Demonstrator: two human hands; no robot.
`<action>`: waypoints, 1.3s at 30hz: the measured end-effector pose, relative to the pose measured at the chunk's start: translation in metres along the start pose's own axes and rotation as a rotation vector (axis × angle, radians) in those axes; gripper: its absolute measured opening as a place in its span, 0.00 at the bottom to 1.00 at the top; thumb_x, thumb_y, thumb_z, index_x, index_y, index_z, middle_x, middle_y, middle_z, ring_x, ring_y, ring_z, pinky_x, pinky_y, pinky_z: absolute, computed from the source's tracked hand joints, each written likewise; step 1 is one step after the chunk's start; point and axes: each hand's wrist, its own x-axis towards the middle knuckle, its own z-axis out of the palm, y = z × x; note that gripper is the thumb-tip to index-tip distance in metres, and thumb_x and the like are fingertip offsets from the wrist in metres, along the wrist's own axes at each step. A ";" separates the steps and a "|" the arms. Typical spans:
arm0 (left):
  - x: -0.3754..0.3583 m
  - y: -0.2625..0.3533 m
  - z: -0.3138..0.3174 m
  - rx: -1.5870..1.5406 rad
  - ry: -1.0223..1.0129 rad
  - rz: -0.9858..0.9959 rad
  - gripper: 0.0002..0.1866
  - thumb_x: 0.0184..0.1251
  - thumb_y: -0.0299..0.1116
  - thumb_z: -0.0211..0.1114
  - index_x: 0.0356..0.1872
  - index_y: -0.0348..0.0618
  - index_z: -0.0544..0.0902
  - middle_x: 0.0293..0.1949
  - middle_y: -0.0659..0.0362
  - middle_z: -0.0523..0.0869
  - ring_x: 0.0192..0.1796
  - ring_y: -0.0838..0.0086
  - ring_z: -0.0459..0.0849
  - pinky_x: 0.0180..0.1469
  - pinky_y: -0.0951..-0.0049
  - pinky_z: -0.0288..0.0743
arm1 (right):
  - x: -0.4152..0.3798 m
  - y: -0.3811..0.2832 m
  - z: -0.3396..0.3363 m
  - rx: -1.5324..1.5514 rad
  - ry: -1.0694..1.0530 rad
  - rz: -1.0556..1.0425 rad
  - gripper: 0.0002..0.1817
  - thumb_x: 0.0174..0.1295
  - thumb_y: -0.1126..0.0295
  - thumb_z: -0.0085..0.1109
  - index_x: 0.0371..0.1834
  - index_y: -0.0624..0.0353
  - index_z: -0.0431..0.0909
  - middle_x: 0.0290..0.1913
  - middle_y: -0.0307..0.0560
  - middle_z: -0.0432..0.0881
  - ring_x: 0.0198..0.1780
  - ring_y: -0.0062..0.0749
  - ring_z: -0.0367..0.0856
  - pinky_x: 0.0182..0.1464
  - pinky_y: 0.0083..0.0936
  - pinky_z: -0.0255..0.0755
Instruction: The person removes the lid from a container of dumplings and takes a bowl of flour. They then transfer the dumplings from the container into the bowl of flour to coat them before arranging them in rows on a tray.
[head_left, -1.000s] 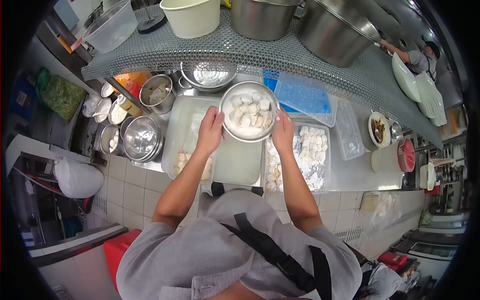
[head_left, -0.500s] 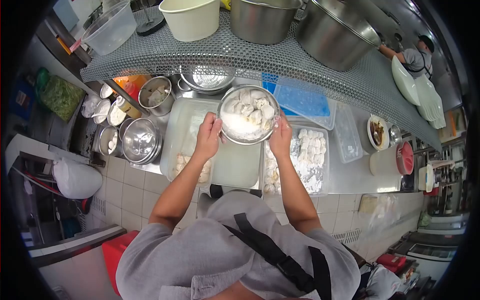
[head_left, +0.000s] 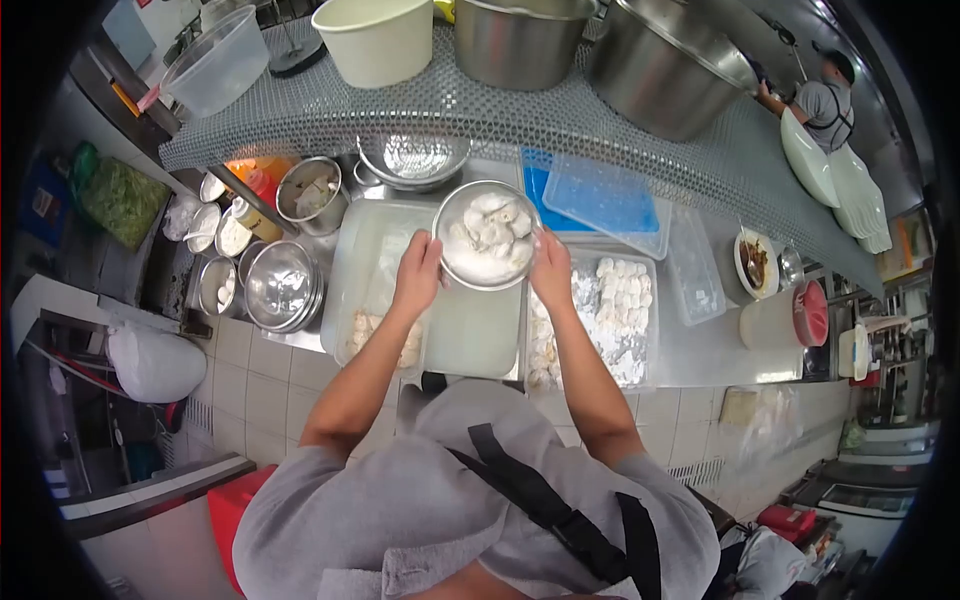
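Observation:
A round steel bowl (head_left: 447, 262) is gripped at its rim from both sides, held above the counter. My left hand (head_left: 418, 272) closes on its left edge and my right hand (head_left: 550, 268) on its right edge. Inside lie several flour-coated lumps (head_left: 490, 222), with loose white flour (head_left: 485, 265) toward the near side. Below my left hand stands a translucent plastic tub (head_left: 345, 270) with pale raw pieces (head_left: 380, 338) at its near end. Under my right forearm, a clear tray (head_left: 650, 372) carries rows of floured pieces (head_left: 622, 295).
Stacked steel bowls (head_left: 283, 282) and small pots stand at the left. A mesh shelf (head_left: 420, 118) bearing large pots (head_left: 665, 65) overhangs the counter's back. Blue-and-clear lids (head_left: 605, 200) lie behind the tray. A white bowl with dark sauce (head_left: 755, 262) stands right; a person (head_left: 825, 105) works far right.
The lumps and flour inside the bowl have shifted, with more flour spread around the lumps. Both hands and the bowl have moved slightly left.

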 end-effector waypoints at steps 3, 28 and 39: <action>0.015 -0.005 -0.001 0.003 0.037 -0.236 0.10 0.73 0.31 0.49 0.30 0.40 0.68 0.20 0.60 0.73 0.17 0.76 0.74 0.20 0.75 0.69 | -0.002 0.009 0.007 -0.047 -0.294 0.603 0.20 0.72 0.65 0.38 0.37 0.71 0.77 0.18 0.55 0.76 0.12 0.39 0.75 0.20 0.36 0.70; 0.017 -0.043 0.001 0.043 0.045 -0.210 0.09 0.72 0.31 0.50 0.30 0.40 0.69 0.20 0.60 0.72 0.18 0.76 0.72 0.21 0.73 0.67 | -0.029 0.037 0.000 -0.059 -0.254 0.676 0.17 0.73 0.64 0.42 0.38 0.66 0.77 0.22 0.42 0.75 0.19 0.24 0.74 0.20 0.25 0.69; -0.019 -0.040 -0.013 0.045 -0.078 -0.403 0.12 0.73 0.34 0.51 0.31 0.37 0.70 0.23 0.56 0.77 0.19 0.71 0.79 0.24 0.70 0.75 | -0.037 0.024 -0.014 -0.012 -0.501 0.806 0.20 0.72 0.59 0.44 0.36 0.67 0.75 0.23 0.56 0.78 0.22 0.42 0.81 0.28 0.37 0.75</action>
